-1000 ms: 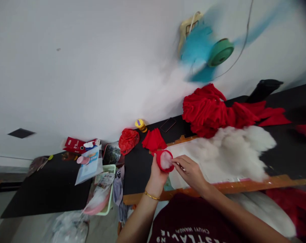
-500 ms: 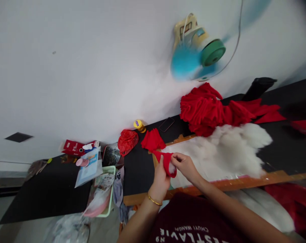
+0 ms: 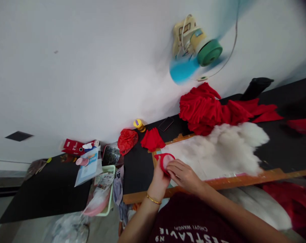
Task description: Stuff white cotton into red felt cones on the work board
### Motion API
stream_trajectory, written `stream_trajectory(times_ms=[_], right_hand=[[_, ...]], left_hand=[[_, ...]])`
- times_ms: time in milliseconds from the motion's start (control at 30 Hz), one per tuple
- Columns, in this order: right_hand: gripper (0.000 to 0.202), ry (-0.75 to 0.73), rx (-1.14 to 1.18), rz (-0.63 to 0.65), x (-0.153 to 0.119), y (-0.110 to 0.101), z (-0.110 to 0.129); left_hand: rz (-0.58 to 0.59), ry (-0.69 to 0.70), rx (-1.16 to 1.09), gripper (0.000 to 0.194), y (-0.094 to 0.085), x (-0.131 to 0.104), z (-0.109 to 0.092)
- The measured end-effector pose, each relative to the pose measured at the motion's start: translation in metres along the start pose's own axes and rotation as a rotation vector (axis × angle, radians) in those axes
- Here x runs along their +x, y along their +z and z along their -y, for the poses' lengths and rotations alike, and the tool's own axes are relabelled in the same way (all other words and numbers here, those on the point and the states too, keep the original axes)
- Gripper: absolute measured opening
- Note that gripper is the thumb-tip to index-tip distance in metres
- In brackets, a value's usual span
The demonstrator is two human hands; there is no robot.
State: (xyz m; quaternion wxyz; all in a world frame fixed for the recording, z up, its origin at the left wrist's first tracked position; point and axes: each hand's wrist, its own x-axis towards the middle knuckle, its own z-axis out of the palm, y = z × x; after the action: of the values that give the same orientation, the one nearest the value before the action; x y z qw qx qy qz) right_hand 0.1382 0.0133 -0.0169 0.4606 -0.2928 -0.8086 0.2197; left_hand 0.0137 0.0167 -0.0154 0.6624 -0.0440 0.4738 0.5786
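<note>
Left of fluff pile [image 3: 237, 146], left hand [image 3: 161, 177] grips red pouch [image 3: 162, 161]; right hand [image 3: 184, 173], grip unclear, apparently tucks filling [image 3: 169, 159], next push needing steady hold.

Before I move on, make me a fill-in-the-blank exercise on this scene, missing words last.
The left hand grips a pouch coloured ____.
The bracelet circles the ____ wrist.
The jar has a ____ lid.
In the picture, the fluff lies to the ____ of the phone.
Missing words: red; left; yellow; right.
</note>
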Motion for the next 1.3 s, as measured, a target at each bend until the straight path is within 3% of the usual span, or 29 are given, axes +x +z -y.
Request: stream_trajectory(times_ms=[100,233,367,467,667,833,933,1033,1133,1233,1300], right_hand=[[0.034,0.016,-0.097,-0.03,-0.006,0.008,-0.007],[0.032,-0.029,-0.193,0.151,-0.005,0.013,-0.008],[0.02,0.04,-0.332,0.28,0.001,0.015,-0.002],[0.025,0.064,-0.241,0.218,0.002,0.006,0.0],[0.039,0.142,-0.013,-0.07,-0.001,-0.024,-0.006],[0.036,0.043,-0.136,0.114,-0.004,-0.003,-0.002],[0.034,0.054,-0.114,0.131,-0.006,0.002,0.003],[0.03,0.19,0.042,0.03,-0.007,-0.008,0.003],[0.023,0.462,0.191,-0.082,-0.007,-0.014,-0.001],[0.038,0.647,0.316,-0.085,-0.008,-0.006,-0.008],[0.029,0.666,0.313,-0.067,-0.01,0.0,-0.011]], left_hand=[[0.008,-0.051,-0.055,0.022,0.001,-0.009,0.0],[0.067,-0.012,-0.043,0.025,0.004,-0.02,-0.003],[0.079,0.009,0.051,0.026,0.007,-0.024,-0.005],[0.07,-0.031,0.036,0.024,0.008,-0.022,-0.008],[0.017,-0.042,-0.066,0.028,0.009,-0.016,-0.023],[0.011,-0.056,0.01,0.031,0.012,-0.015,-0.022],[-0.027,0.056,0.11,0.036,0.013,-0.014,-0.021],[-0.015,0.208,0.172,0.041,0.012,-0.014,-0.022],[0.047,0.261,0.209,0.046,0.01,-0.017,-0.022],[0.127,0.285,0.265,0.054,0.01,-0.024,-0.016],[0.193,0.291,0.331,0.064,0.011,-0.03,-0.012]])
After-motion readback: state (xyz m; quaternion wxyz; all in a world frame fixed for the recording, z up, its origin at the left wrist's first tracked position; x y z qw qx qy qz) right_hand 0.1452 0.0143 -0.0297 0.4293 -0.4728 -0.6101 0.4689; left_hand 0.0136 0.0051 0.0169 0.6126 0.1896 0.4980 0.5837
